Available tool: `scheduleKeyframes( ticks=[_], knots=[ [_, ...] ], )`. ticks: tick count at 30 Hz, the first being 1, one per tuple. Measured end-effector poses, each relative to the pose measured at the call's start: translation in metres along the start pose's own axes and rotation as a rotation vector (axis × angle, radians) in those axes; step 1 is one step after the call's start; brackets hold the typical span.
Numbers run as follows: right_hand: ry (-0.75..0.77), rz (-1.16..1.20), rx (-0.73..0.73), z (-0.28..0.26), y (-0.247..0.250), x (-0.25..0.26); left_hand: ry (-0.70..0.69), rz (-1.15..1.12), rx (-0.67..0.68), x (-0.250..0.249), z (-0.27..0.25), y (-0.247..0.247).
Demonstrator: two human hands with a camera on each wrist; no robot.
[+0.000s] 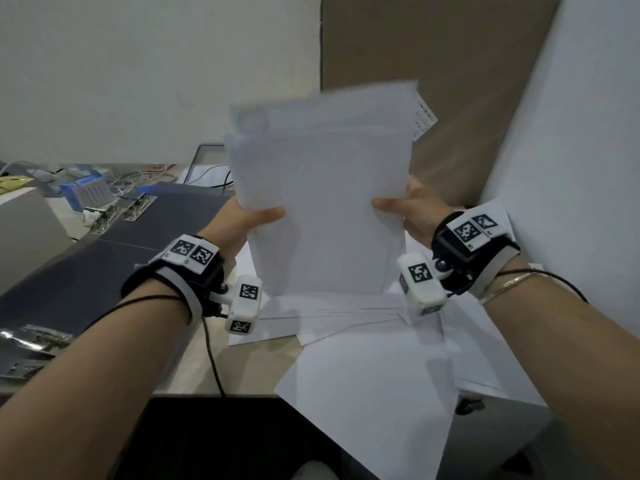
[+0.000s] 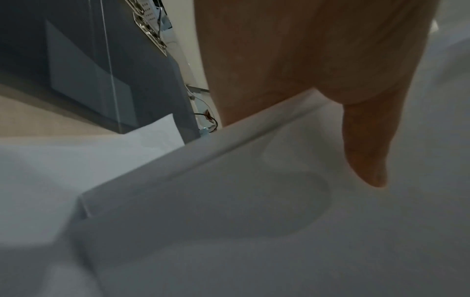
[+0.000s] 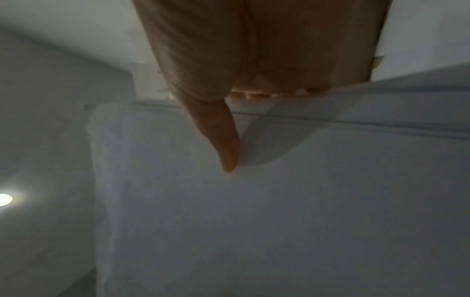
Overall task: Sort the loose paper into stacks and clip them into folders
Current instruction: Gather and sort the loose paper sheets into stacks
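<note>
A pale wall and a brown panel (image 1: 433,64) stood behind a beige surface (image 1: 256,368) crowded along its left side with dark open folders (image 1: 104,271), their metal clips (image 1: 133,207) lying exposed, and a tangle of cables further back. Loose sheets (image 1: 374,375) lay fanned and overlapping on the surface near the person.

Above those sheets, both hands held a stack of paper (image 1: 322,202) upright. The left hand (image 1: 242,220) gripped its left edge with the thumb across the front and the fingers hidden behind; the right hand (image 1: 412,209) pinched the right edge the same way. The stack's top edges were uneven, one sheet jutting out at the upper right, and the picture blurred there.

This looked like the squaring step: gathering a batch and evening its edges before filing. The next move would likely call for tapping the bottom edge on the surface until the sheets sat flush, then carrying the stack left to a folder's clip. A loose grip risked sheets sliding out sideways.
</note>
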State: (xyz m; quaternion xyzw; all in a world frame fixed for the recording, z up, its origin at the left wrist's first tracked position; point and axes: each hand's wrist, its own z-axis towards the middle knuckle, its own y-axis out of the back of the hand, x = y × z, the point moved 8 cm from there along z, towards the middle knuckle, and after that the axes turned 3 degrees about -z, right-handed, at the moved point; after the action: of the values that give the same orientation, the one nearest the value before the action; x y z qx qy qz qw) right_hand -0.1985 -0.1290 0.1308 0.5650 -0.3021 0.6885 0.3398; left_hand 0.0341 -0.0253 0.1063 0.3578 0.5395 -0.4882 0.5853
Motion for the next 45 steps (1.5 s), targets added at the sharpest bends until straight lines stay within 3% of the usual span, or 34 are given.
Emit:
scheduleKeyframes(
  ticks=[3, 8, 12, 15, 18, 20, 24, 27, 31, 37, 42, 45],
  knots=[
    [-0.054, -0.099, -0.036, 0.004, -0.002, -0.02, 0.002, 0.007, -0.021, 0.006, -0.002, -0.004],
    [-0.052, -0.118, -0.164, 0.011, 0.003, -0.016, -0.064, 0.041, -0.198, -0.023, 0.006, -0.007],
    [0.023, -0.079, -0.207, 0.013, 0.002, -0.002, -0.035, -0.008, -0.153, -0.033, 0.013, -0.007],
    [-0.087, -0.085, -0.203, 0.007, 0.006, -0.036, 0.075, -0.032, -0.067, -0.004, 0.005, -0.008],
    [-0.228, -0.13, -0.156, -0.003, 0.007, -0.071, 0.153, 0.012, -0.065, 0.032, -0.008, -0.005],
    [-0.262, -0.102, -0.157, -0.007, 0.004, -0.082, 0.148, 0.025, -0.061, 0.039, -0.012, -0.008],
    [-0.186, -0.098, -0.176, -0.007, 0.0, -0.072, 0.099, -0.016, -0.099, 0.03, -0.008, -0.014],
    [-0.244, -0.068, -0.137, -0.013, -0.005, -0.081, 0.064, -0.067, -0.091, 0.035, -0.011, -0.011],
    [-0.332, -0.227, -0.153, -0.019, -0.001, -0.112, 0.167, -0.061, -0.083, 0.073, -0.021, -0.006],
    [-0.3, -0.303, -0.222, -0.016, 0.004, -0.114, 0.18, 0.071, -0.173, 0.073, -0.019, -0.009],
    [-0.266, -0.357, -0.222, -0.021, 0.004, -0.108, 0.247, 0.145, -0.092, 0.079, -0.023, -0.011],
    [-0.229, -0.435, -0.14, -0.018, -0.005, -0.104, 0.226, 0.196, -0.197, 0.079, -0.027, -0.001]
  ],
)
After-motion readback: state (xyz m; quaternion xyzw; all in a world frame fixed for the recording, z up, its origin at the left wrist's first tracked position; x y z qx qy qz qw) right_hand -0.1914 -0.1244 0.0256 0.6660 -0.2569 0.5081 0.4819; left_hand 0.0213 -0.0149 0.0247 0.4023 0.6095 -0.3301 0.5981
